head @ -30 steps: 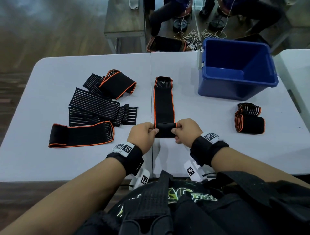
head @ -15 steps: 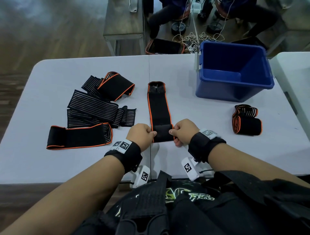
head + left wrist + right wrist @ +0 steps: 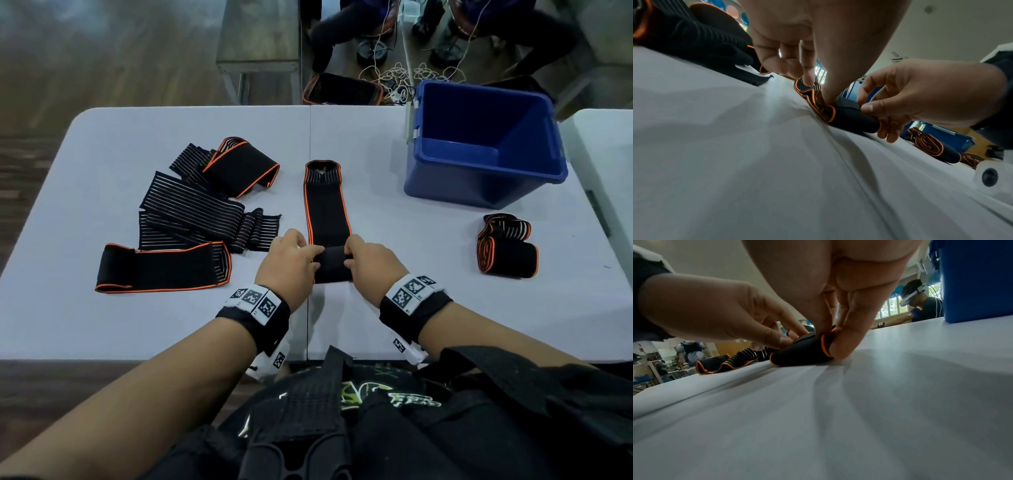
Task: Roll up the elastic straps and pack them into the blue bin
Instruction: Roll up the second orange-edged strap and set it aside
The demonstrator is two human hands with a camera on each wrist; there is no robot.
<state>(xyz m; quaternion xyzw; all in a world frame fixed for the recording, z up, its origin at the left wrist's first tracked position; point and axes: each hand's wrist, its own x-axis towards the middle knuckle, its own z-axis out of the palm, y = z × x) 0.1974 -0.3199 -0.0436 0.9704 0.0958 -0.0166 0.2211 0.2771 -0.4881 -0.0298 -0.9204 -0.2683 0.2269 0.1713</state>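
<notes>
A black elastic strap with orange edging (image 3: 325, 209) lies lengthwise on the white table (image 3: 102, 325), its near end wound into a small roll (image 3: 331, 263). My left hand (image 3: 291, 263) pinches the roll's left end (image 3: 826, 112) and my right hand (image 3: 368, 262) pinches its right end (image 3: 825, 345). Several unrolled straps (image 3: 191, 219) lie in a loose pile to the left, one flat strap (image 3: 161, 269) nearest me. A finished rolled strap (image 3: 507, 250) sits at the right. The blue bin (image 3: 486, 147) stands at the far right with nothing visible inside it.
A second white table (image 3: 606, 164) adjoins on the right. Beyond the far edge are a grey bench (image 3: 260, 44), tangled cables (image 3: 404, 75), a black case (image 3: 342, 90) and seated people. A person wearing a headset (image 3: 920, 300) shows in the right wrist view.
The roll between my hands has grown thicker and moved farther up the strap. The flat length of strap ahead of it is shorter.
</notes>
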